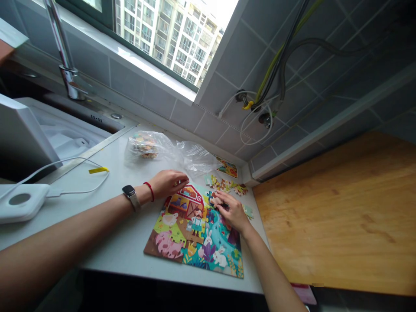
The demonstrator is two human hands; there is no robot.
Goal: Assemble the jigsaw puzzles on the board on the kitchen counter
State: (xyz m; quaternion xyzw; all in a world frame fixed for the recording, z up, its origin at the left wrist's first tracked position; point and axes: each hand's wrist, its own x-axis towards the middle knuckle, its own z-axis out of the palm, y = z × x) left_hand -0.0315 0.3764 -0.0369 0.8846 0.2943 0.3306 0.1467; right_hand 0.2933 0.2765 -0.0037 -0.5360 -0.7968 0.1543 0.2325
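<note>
A colourful farm puzzle (pixel 195 229), with a red barn, a pig and rabbits, lies partly assembled on the white counter. At its upper right, my right hand (pixel 232 211) pinches a puzzle piece (pixel 215 200) between thumb and fingers. My left hand (pixel 169 183) is at the puzzle's top left edge, by the barn roof, with fingers bent together; whether anything is in them is hidden. Loose puzzle pieces (pixel 225 185) lie just beyond the puzzle, and another piece (pixel 248 211) is to its right.
Clear plastic bags (pixel 195 157), one with pieces inside, lie behind the puzzle near a picture card (pixel 227 168). A white charger (pixel 24 202) with a cable is at left, before the sink and faucet (pixel 69 82). A wooden board (pixel 338 216) stands right.
</note>
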